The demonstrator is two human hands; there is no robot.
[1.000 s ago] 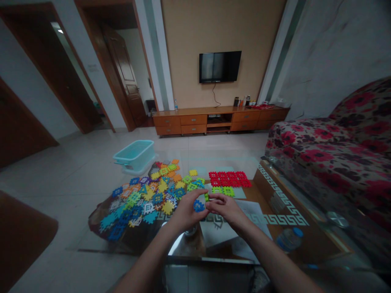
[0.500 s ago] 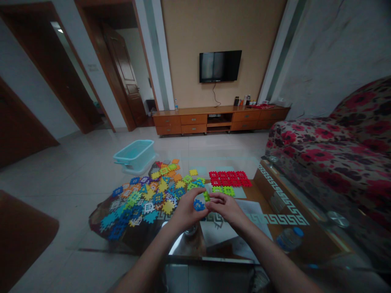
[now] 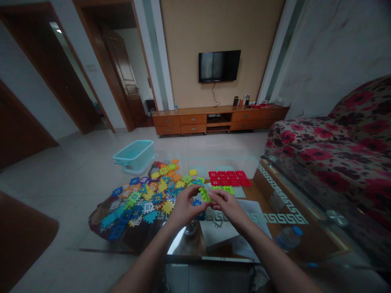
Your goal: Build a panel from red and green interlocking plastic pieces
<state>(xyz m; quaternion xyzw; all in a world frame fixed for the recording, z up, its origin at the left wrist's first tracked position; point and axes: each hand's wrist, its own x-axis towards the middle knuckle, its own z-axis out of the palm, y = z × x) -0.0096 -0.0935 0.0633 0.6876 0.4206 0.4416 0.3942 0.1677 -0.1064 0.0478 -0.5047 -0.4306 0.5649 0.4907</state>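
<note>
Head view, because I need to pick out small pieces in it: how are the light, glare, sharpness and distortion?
In the head view the room is dim and colours dull; the glass table shows pale reflections near its front; the door leans from the wide lens; the green piece held between the left hand and right hand is soft but readable.

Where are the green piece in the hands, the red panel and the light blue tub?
green piece [image 3: 204, 194]: head view, middle of its face.
red panel [image 3: 229, 178]: head view, centre of the joined tiles.
light blue tub [image 3: 139, 159]: head view, its front wall.
</note>
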